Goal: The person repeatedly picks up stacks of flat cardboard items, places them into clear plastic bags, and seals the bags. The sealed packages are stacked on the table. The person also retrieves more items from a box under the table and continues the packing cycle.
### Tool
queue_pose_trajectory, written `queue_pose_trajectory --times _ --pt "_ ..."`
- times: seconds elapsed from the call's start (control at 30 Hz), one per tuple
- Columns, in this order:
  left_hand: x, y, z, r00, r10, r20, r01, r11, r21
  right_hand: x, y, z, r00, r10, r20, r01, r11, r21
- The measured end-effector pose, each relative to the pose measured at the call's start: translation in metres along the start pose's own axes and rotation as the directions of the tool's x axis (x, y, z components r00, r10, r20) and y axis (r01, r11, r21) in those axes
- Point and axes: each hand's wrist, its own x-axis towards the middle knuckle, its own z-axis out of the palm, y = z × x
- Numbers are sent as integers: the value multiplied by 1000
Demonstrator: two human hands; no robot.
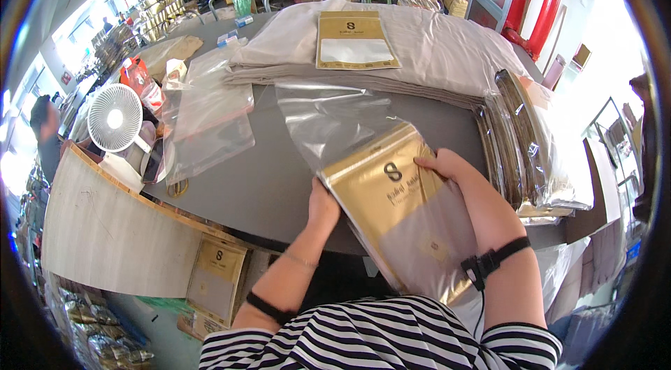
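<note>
Between my two hands is a gold-printed plastic pouch point(388, 191) with folded light fabric showing through its lower part. It is tilted over the table's front edge. My left hand point(324, 206) grips its left side near the top corner, and my right hand point(450, 164) holds the opposite side with the thumb on the front. A clear plastic bag point(330, 113) spreads out from the pouch's top onto the table; whether it wraps the pouch I cannot tell. Another gold pouch point(356, 39) lies flat on a stack of folded pale fabric point(451, 50) at the back.
Packed plastic bags point(524, 144) are stacked on the right of the grey table point(225, 212). Flat clear bags point(209, 134), a white fan point(115, 117) and gold-handled scissors point(177, 188) lie left. A filled pouch point(216, 275) stands below the table. People sit or stand further off.
</note>
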Motion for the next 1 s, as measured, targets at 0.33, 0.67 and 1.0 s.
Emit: queue_pose_trajectory --times 0.33,0.67,1.0 --pt "148 -55 -64 977 140 161 -185 931 315 0 -66 60 987 123 -99 -109 984 139" --pt "133 -55 -86 947 217 235 -277 924 263 -2 -184 98 393 -920 2 774 329 -541" --pt "132 -40 -80 910 314 272 -415 703 578 5 -157 146 532 -799 278 773 326 -544"
